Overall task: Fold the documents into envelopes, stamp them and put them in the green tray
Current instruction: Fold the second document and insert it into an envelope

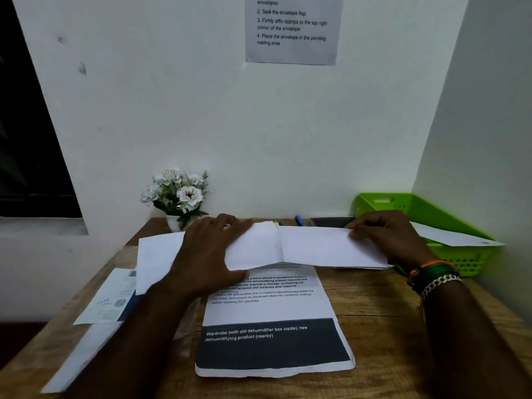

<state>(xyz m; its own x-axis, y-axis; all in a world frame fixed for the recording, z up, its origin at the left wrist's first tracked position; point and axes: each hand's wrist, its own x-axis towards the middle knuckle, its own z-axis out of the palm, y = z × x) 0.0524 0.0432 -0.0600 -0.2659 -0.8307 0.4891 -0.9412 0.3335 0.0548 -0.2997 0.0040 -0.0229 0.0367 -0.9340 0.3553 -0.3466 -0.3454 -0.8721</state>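
Gripping folded document (305, 246) edges, both hands (207, 254), apparently.

White artificial flowers (178, 191) in a pot stand by the wall, below a posted instruction sheet (293, 28).

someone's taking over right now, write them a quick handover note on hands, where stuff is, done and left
Left hand: fingers curled over the left part of the folded white paper sheet.
Right hand: pinches that sheet's right end.
The sheet is held above the stack of printed documents with a dark band on the wooden desk.
Done: one white envelope lies across the green plastic tray at the right; whether it is stamped cannot be told.
Left: finish folding this sheet, put it in an envelope, stamp it, tray it, then the stack. More white papers lie at the left.
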